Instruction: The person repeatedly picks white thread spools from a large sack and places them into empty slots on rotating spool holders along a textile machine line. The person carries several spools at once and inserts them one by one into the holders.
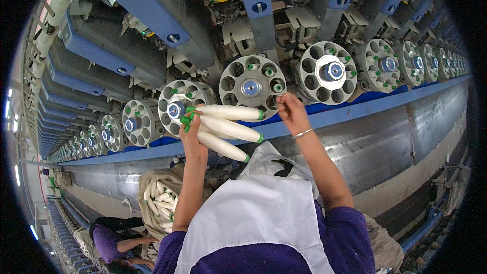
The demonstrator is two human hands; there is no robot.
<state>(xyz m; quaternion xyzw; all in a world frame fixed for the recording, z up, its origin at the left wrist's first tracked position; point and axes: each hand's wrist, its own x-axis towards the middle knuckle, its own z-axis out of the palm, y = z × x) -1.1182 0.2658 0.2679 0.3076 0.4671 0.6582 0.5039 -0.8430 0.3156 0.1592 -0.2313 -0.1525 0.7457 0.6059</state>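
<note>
The left hand (pixel 192 134) is gripping several white yarn bobbins (pixel 228 129) beside a round holder (pixel 251 76).
The bobbins are fanning out from it toward the right hand (pixel 292 110), crossing before the holder's lower edge; the right hand is hanging half-curled near the holder's right rim, and whether it is pinching anything, I cannot tell.

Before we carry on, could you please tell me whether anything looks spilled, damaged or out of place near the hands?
Nothing stands out there. The left hand holds white bobbins with green ends in a fan, the right hand is by a round magazine that looks intact, and other bobbins lie inside a sack.
</note>
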